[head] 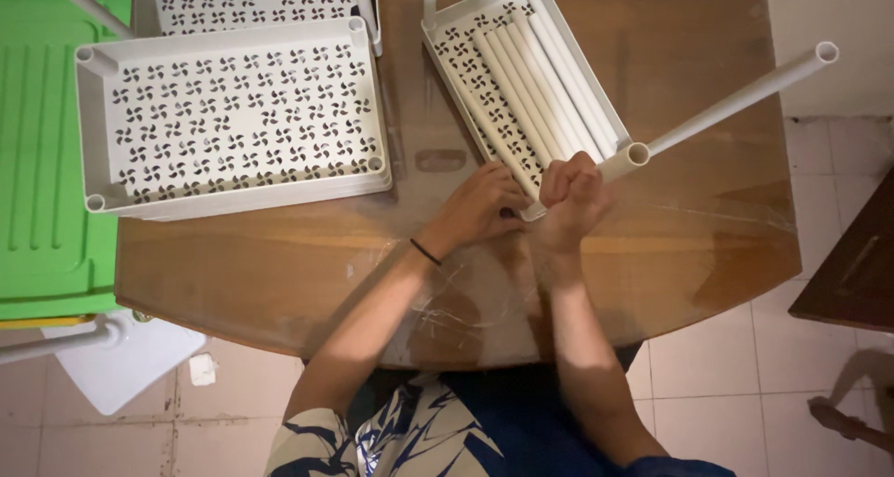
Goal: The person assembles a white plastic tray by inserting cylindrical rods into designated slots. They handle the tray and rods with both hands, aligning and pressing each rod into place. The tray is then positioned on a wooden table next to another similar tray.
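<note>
My right hand [570,198] is closed in a fist around the lower end of a white plastic tube [736,97], which slants up to the right off the near corner of a white perforated tray [463,66]. Several more white tubes [549,81] lie side by side inside that tray. My left hand [480,205] rests with bent fingers on the tray's near edge, right beside the fist. A thin black band circles my left wrist.
A wooden table [670,244] carries a stack of larger white perforated trays [233,114] at left, with corner sockets. A green plastic panel [47,161] lies at the far left. Tiled floor and a dark piece of furniture [852,272] sit to the right.
</note>
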